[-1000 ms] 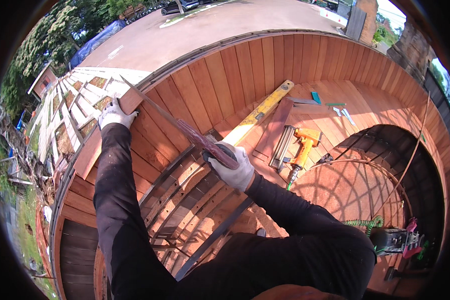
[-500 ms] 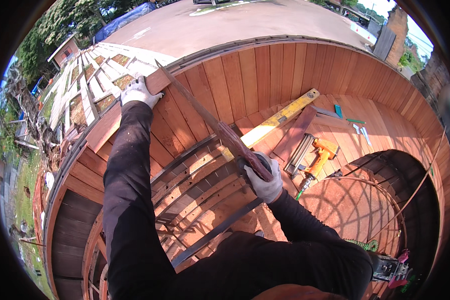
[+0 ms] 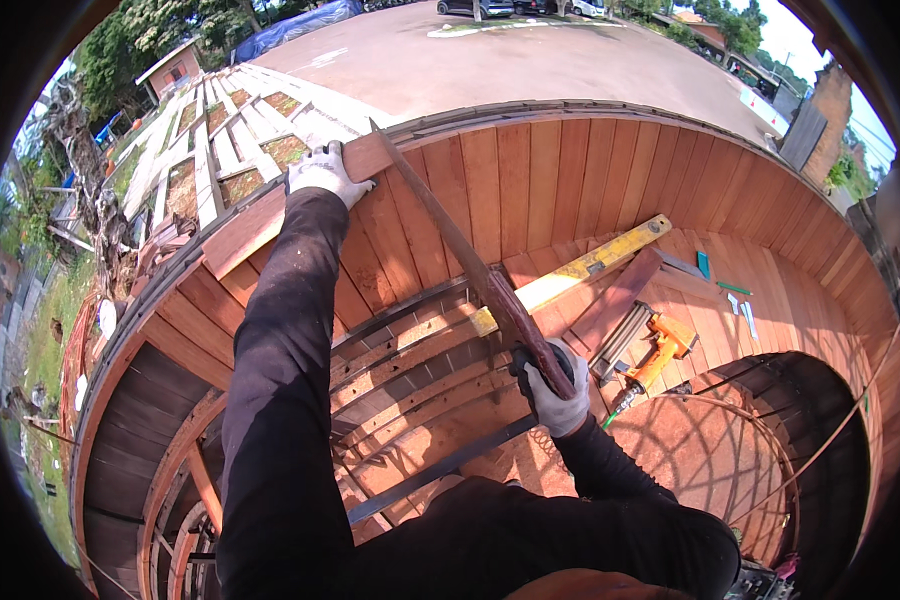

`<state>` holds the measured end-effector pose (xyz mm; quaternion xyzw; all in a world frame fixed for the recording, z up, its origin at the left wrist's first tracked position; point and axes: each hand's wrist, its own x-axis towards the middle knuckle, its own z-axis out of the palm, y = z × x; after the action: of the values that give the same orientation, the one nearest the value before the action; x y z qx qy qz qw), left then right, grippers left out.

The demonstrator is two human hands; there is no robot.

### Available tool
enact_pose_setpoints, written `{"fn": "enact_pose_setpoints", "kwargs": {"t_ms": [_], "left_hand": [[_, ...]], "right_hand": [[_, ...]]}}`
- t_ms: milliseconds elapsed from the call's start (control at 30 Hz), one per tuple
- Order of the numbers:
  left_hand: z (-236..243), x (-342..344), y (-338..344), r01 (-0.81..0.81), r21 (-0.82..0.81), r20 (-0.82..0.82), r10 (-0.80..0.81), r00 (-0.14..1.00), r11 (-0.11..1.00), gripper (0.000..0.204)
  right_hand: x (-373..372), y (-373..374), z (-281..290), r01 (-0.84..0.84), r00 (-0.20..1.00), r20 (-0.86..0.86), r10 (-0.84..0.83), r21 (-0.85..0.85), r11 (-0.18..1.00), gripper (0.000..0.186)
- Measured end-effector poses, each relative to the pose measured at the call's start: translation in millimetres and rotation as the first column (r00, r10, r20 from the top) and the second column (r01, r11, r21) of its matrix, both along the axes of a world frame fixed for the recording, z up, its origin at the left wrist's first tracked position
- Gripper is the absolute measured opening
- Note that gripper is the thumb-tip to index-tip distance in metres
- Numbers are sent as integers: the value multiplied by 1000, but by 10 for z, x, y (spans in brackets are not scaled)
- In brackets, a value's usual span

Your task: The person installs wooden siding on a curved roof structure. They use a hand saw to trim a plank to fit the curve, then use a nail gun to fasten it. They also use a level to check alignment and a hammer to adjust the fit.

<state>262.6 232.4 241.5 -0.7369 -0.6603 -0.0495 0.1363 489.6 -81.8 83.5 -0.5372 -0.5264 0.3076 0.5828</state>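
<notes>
My right hand (image 3: 564,402), in a white glove with a dark palm, is wrapped round the dark reddish handle of a handsaw (image 3: 435,215). Its long, tapering blade slants up and left to the far wall's top edge, where it lies against the end of a reddish wooden board (image 3: 368,156). Gloved too, my left hand (image 3: 328,176) grips that board near the blade, with its arm stretched out. The board lies along the rim of a curved, plank-clad wall (image 3: 530,180). How deep the blade sits in the wood cannot be seen.
On the planked ledge at right lie a yellow spirit level (image 3: 595,262), an orange nail gun (image 3: 667,350) and several small green and pale blue pieces (image 3: 703,264). Below are open curved ribs (image 3: 420,345) and a dark bar (image 3: 445,467). White slats (image 3: 205,155) stand outside the wall.
The view has shifted, so the scene sits lower and farther right. My right hand and the saw handle are somewhat lower relative to my left hand, with the blade steeper. Both grips stay the same.
</notes>
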Motion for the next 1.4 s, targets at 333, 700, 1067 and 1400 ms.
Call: {"fn": "enact_pose_setpoints", "kwargs": {"t_ms": [333,700,1067,1400], "left_hand": [[42,-26,67,13,29,60,-15,998,999,90],[32,-10,60,39,-62,63,-35,997,997,97],[-21,-2,46,37,7,29,-37,999,999,96],[5,-77,49,22,4,0,-22,1000,1000,91]], "right_hand": [[-192,588,397,121,986,88,-144,225,967,23],[-132,699,293,55,997,35,-62,186,981,26],[108,-89,10,34,999,-39,-36,-53,998,29],[9,102,56,-7,1000,-30,8,42,999,25]]}}
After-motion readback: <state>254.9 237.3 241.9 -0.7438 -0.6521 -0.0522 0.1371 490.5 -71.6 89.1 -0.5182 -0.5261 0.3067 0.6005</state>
